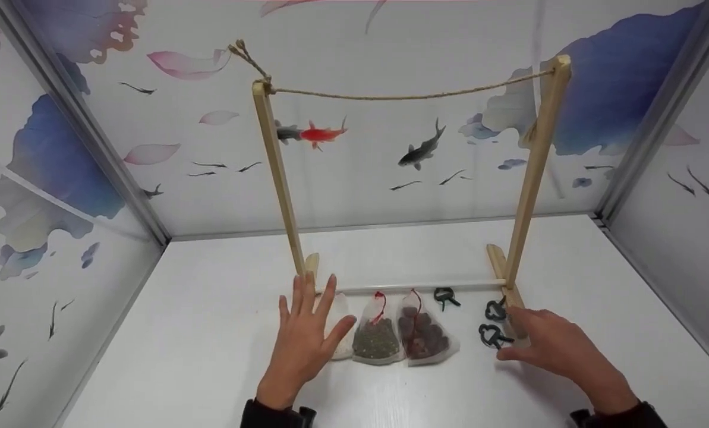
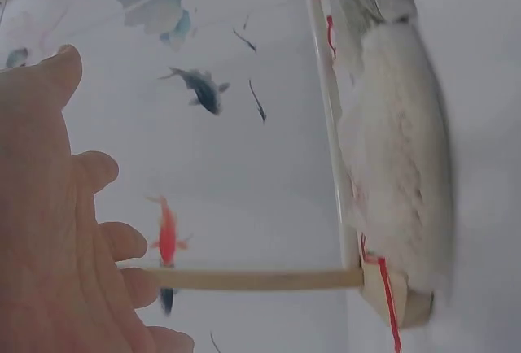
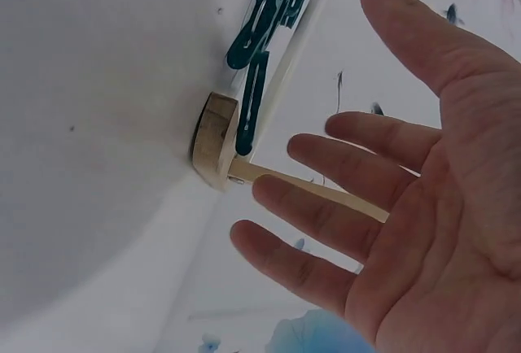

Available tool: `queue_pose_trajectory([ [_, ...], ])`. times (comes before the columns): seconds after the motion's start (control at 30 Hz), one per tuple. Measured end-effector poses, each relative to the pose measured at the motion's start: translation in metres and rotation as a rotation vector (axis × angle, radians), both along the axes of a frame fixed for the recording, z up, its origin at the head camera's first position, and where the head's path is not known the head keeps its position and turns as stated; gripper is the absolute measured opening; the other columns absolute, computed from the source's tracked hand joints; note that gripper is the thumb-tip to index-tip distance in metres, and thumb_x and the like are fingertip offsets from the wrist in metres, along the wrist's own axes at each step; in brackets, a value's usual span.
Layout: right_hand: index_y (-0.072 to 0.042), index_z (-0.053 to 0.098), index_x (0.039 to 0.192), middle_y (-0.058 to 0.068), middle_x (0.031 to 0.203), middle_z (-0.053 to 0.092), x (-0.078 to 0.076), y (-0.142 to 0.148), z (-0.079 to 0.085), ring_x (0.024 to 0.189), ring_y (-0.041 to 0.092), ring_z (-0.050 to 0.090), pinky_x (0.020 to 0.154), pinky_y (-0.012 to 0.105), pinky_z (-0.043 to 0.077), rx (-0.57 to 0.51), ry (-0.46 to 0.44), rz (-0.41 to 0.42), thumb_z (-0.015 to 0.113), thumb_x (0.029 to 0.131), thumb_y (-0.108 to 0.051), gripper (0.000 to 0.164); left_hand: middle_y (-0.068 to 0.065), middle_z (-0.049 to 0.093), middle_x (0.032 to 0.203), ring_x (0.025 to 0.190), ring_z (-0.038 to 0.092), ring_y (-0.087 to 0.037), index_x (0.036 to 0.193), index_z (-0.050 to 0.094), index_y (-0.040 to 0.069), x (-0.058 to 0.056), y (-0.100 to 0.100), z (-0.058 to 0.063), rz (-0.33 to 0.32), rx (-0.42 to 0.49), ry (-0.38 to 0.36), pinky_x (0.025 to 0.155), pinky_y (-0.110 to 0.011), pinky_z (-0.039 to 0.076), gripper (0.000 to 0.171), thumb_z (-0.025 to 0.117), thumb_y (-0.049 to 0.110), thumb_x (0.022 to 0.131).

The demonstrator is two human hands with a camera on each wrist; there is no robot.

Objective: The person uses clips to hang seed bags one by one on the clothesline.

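My left hand [image 1: 303, 339] is spread over a mesh bag of pale contents [image 2: 403, 150], partly hiding it in the head view, with nothing in its fingers. Beside that bag lie a mesh bag of green grains [image 1: 377, 343] and one of dark reddish-brown pieces [image 1: 427, 340], both with red drawstrings. My right hand [image 1: 559, 345] hovers near two dark green clips [image 1: 492, 336] at the right, its palm bare in the right wrist view. A third green clip [image 1: 444, 296] lies farther left by the white bar. Fingers of the right hand [image 3: 317, 215] are extended and apart.
A wooden frame stands behind the bags, with a left post [image 1: 280, 184], a right post [image 1: 537, 172], a sagging twine [image 1: 390, 97] between their tops and a white bar [image 1: 413, 288] low across. Printed panels [image 1: 354, 190] enclose the white table [image 1: 170, 333] at back and sides.
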State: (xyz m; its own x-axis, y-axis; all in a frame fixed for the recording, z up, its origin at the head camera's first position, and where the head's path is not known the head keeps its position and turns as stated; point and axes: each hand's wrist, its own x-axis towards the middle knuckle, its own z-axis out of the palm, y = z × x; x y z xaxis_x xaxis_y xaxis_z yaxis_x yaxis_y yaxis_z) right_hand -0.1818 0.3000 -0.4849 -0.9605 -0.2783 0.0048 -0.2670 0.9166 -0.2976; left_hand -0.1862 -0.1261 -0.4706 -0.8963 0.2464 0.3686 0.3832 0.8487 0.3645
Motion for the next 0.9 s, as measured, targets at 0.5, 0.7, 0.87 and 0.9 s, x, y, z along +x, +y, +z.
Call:
queue_pose_trajectory([
  [0.5, -0.001, 0.068, 0.104, 0.010, 0.099, 0.060, -0.009, -0.020, 0.000, 0.079, 0.021, 0.059, 0.069, 0.043, 0.052, 0.018, -0.206, -0.087, 0.092, 0.067, -0.049, 0.065, -0.015, 0.024, 0.165, 0.151, 0.022, -0.034, 0.160, 0.032, 0.019, -0.004, 0.070, 0.004, -0.353, 0.046, -0.035, 0.111, -0.067, 0.027, 0.064, 0.045, 0.051, 0.106],
  [0.7, -0.006, 0.066, 0.091, 0.002, 0.077, 0.058, -0.009, -0.029, -0.005, 0.067, 0.019, 0.052, 0.060, 0.037, 0.045, 0.019, -0.295, -0.104, 0.089, 0.077, -0.035, 0.039, -0.012, 0.052, 0.149, 0.136, 0.049, -0.026, 0.149, 0.050, 0.012, -0.007, 0.081, 0.004, -0.414, -0.016, -0.001, 0.105, -0.054, 0.043, 0.052, 0.057, 0.038, 0.105],
  [0.87, -0.007, 0.066, 0.084, 0.000, 0.072, 0.058, -0.009, -0.034, -0.008, 0.064, 0.018, 0.052, 0.059, 0.037, 0.044, 0.005, -0.278, -0.053, 0.082, 0.085, -0.018, 0.019, -0.004, 0.065, 0.130, 0.117, 0.061, -0.016, 0.142, 0.057, 0.012, -0.008, 0.087, 0.004, -0.442, -0.007, -0.021, 0.096, -0.034, 0.050, 0.045, 0.063, 0.032, 0.102],
  [0.9, -0.007, 0.066, 0.084, 0.000, 0.073, 0.059, -0.009, -0.034, -0.008, 0.064, 0.017, 0.052, 0.059, 0.037, 0.045, 0.005, -0.262, -0.038, 0.081, 0.086, -0.014, 0.016, -0.003, 0.066, 0.128, 0.115, 0.062, -0.015, 0.140, 0.059, 0.012, -0.008, 0.088, 0.004, -0.447, -0.003, -0.030, 0.094, -0.032, 0.050, 0.043, 0.063, 0.032, 0.102],
])
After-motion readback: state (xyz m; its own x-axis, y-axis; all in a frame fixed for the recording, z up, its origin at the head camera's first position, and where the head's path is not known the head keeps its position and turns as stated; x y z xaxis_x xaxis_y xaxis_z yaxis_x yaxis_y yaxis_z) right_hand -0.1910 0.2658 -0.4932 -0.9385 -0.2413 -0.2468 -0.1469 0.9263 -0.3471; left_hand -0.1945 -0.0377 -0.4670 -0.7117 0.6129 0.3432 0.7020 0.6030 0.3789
